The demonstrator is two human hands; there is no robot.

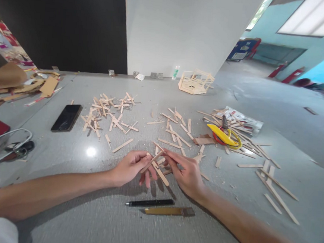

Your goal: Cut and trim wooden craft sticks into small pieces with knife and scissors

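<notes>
My left hand (134,166) pinches crossed wooden craft sticks (161,174) between thumb and fingers, above the grey table. From the other side my right hand (184,172) grips a thin craft stick (159,147), whose end meets the crossed pieces; whether they are joined I cannot tell. Just below my hands lie a black pen (150,202) and a craft knife (166,211) with a yellowish handle. Several loose stick pieces (177,137) are scattered beyond my fingers, some partly hidden by them.
Small stick assemblies (104,107) lie left of centre near a phone (66,117). On the right, a yellow cutter (219,135) and scissors (237,139) rest on more sticks. A stick frame (195,83) and glue stick (176,72) stand at the back panel. Cables (17,140) lie left.
</notes>
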